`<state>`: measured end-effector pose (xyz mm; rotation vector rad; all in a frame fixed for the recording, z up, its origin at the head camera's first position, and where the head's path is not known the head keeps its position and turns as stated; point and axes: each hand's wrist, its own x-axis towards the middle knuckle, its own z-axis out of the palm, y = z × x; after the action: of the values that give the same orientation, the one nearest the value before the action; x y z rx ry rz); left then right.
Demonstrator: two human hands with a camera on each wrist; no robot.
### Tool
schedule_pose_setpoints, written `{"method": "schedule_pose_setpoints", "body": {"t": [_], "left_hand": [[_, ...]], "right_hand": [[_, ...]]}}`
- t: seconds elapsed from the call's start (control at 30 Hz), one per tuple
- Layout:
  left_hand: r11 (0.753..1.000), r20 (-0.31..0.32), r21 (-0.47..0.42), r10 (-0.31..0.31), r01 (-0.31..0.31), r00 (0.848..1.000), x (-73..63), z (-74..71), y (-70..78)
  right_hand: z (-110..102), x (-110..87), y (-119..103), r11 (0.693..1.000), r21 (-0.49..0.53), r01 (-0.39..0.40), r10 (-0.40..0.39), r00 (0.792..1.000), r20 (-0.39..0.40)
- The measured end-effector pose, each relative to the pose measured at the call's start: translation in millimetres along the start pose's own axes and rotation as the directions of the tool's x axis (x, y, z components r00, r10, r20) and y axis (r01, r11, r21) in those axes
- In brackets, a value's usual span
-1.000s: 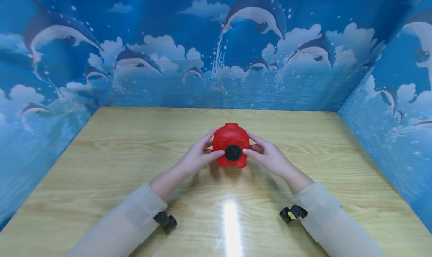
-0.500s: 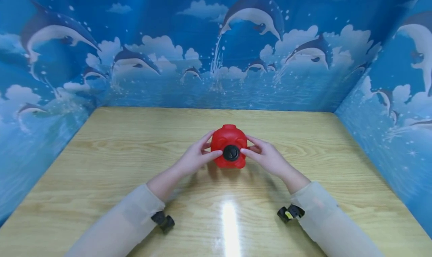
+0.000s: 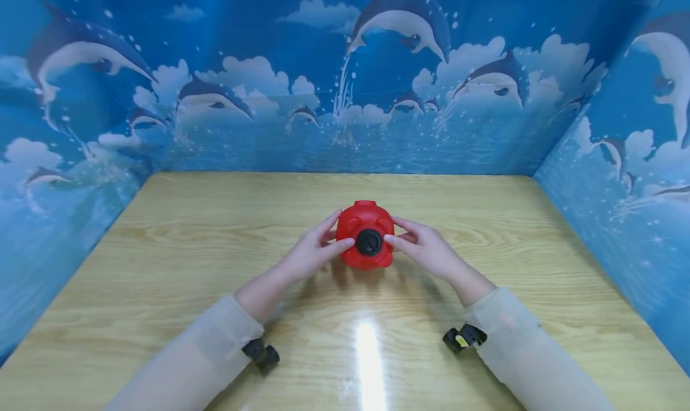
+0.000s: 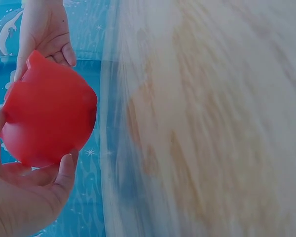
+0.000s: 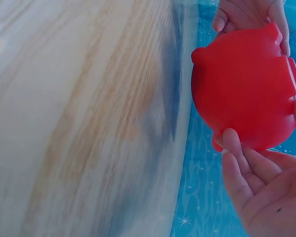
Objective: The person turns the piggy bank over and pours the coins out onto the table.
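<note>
I hold one red piggy bank between my two hands, in front of me and over the middle of the table. My left hand grips it from the left side and my right hand from the right side. The fingers of both are bent against the red body, parted only as wide as the bank, and the thumbs lie on the face turned to me, one at each side of the black plug. Whether the thumb tips touch the plug, I cannot tell.

Compared with half a second ago, the change is small: the bank is tipped a little, and the rounded bumps above the plug stand out more clearly. My grip looks the same, so I judge that only the pose of the bank is changing.

On the plug I see a slanting line, but no letters I can read. I find no brand or label on the red body. The curtain behind carries printed dolphins.
</note>
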<state>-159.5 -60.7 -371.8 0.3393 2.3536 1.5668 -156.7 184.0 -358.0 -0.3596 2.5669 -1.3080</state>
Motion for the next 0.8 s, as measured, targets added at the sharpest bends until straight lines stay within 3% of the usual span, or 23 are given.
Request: {"method": "schedule_pose_setpoints", "body": {"t": [0.47, 0.8], "left_hand": [[0.995, -0.015, 0.040, -0.090, 0.091, 0.996, 1.2, 1.9, 0.9], [0.993, -0.023, -0.013, -0.118, 0.118, 0.993, 1.6, 5.0, 1.3]], "right_hand": [[0.9, 3.3, 4.0, 0.998, -0.023, -0.051, 0.052, 0.999, 0.017], [4.9, 2.5, 3.8, 0.998, 0.047, -0.041, 0.041, 0.999, 0.014]]}}
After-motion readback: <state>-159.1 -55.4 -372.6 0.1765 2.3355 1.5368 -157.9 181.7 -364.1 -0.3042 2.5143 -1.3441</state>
